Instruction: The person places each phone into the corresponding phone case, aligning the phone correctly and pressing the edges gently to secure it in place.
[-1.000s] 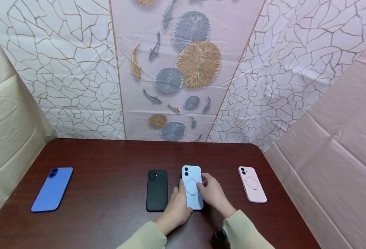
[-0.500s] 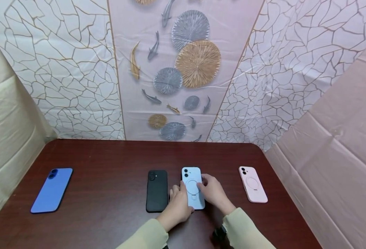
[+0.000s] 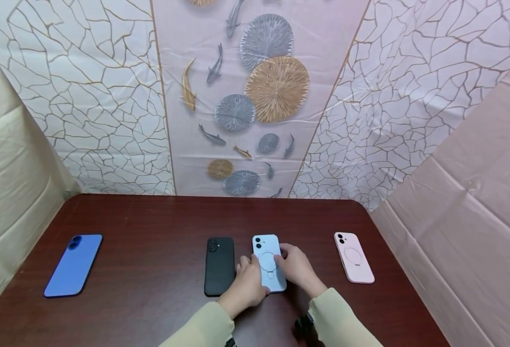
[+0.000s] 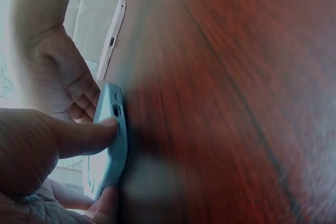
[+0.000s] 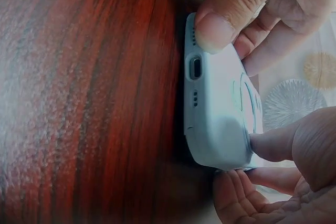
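A light blue phone (image 3: 269,260) with a ring on its back lies camera side up at the table's middle. The left hand (image 3: 247,283) grips its left side, with the thumb at the bottom edge beside the charging port, as the left wrist view shows. Along the other long side, the right hand (image 3: 297,266) holds it, thumb on the back near the ring (image 5: 251,103) and fingers curled at the edge. Just left of the left hand lies a black phone (image 3: 219,267), camera side up.
A blue phone (image 3: 73,266) lies at the far left of the dark wooden table (image 3: 151,217), and a pink phone (image 3: 354,258) with a ring lies at the right. Patterned cloth (image 3: 233,144) hangs behind the table.
The light blue phone has shifted slightly toward the person, its lower end a little to the right, with both hands still on it. The other phones rest as before.
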A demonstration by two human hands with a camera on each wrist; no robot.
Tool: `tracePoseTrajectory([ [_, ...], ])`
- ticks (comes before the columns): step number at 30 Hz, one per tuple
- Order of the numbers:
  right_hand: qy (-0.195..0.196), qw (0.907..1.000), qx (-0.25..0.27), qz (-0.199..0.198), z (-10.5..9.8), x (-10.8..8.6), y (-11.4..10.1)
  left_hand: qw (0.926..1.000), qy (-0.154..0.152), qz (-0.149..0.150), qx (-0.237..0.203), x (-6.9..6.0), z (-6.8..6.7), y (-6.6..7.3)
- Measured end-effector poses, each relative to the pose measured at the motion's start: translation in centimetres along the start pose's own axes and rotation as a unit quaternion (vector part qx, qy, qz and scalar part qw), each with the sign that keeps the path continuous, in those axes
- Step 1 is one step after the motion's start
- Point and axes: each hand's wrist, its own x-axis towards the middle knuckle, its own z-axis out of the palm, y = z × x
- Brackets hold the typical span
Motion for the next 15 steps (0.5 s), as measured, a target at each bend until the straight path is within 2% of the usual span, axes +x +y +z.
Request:
tracePoseTrajectory([
  [9,-0.025,0.9992,-0.026,-0.018,-0.21,0.50,-0.03,0.9994,0.002,0.019,0.030,0.53,-0.24,-0.49],
  [15,-0.057,0.9976,-0.028,-0.027,-0.47,0.75,0.32,0.9992,-0.007,0.017,0.036,0.32,-0.15,-0.54],
])
